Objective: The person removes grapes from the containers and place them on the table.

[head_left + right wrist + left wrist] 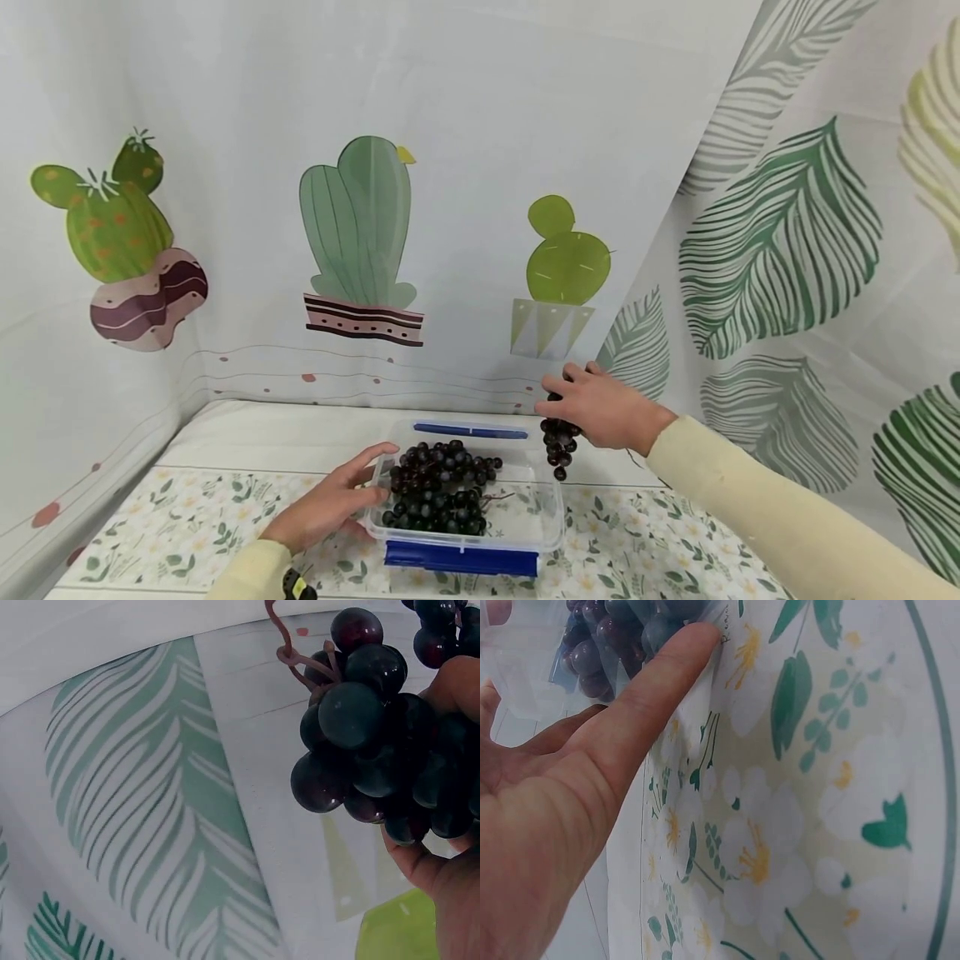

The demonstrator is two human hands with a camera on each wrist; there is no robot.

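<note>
Cream sleeve [780,518] lower right, nearest me. Right grip [600,408] pinches grape bunch [559,442] hanging near-upright below it, by box's [528,510] upper-right corner; over or behind rim, I can't tell. Left grip [326,504], farther off, spread against box's left side.

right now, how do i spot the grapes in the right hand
On the flowered cover sits a clear box. Near its right end, the right hand holds the grape bunch. It hangs in the air; the other grapes lie in the box.
</note>
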